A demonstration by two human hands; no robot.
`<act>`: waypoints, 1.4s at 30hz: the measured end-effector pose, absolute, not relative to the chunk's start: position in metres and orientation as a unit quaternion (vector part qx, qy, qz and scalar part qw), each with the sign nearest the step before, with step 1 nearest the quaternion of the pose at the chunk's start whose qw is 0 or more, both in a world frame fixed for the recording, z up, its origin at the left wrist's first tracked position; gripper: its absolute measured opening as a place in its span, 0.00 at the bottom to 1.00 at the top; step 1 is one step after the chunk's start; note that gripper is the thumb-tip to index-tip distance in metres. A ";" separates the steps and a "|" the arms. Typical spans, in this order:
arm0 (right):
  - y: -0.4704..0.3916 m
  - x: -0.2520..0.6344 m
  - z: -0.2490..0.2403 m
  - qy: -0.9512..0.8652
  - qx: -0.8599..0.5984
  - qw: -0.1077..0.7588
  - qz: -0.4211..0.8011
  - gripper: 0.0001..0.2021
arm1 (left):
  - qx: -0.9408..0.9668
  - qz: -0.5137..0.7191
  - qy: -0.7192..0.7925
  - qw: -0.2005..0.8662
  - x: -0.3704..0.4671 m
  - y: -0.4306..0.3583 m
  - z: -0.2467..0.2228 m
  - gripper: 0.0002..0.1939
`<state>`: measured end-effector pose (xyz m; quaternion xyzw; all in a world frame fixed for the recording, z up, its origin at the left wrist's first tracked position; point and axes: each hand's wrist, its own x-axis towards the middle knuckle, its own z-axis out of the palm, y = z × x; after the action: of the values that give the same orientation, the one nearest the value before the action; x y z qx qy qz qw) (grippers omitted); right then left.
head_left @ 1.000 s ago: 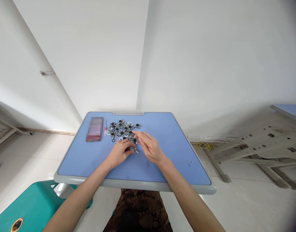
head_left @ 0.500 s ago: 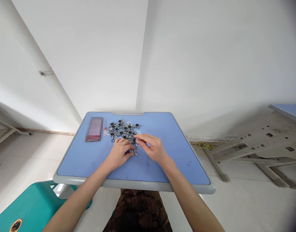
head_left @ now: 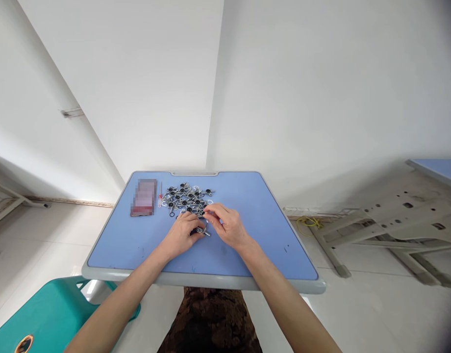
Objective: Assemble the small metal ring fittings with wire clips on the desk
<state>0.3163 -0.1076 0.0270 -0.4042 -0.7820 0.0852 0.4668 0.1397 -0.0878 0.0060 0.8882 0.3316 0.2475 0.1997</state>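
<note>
On the blue tabletop (head_left: pixel 225 255) lies a pile of small metal parts with black round pieces (head_left: pixel 184 200). My left hand (head_left: pixel 183 234) rests in front of the pile, thumb and fingers closed on a small metal part (head_left: pixel 203 231) whose end sticks out to the right. My right hand (head_left: pixel 227 224) is just right of it, thumb and index finger brought together close to the pile's front right edge. What its fingertips pinch, if anything, is too small to make out.
A phone-like object (head_left: pixel 143 197), blurred out, and a small screwdriver with a red and clear handle (head_left: pixel 160 198) lie left of the pile. A green stool (head_left: pixel 52 314) stands at the lower left. Another desk (head_left: pixel 440 169) is at the right.
My right hand has shifted slightly left, its fingertips nearer the pile. My left hand keeps its hold on the metal part, almost unmoved.
</note>
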 end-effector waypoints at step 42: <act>-0.102 0.311 0.019 -0.734 -0.435 0.507 0.120 0.05 | 0.886 0.268 0.318 0.207 0.142 -0.086 0.002 0.04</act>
<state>0.3110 -0.1023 0.0192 -0.4353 -0.7345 0.1195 0.5067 0.1419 -0.0861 0.0025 0.8857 0.3179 0.2677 0.2068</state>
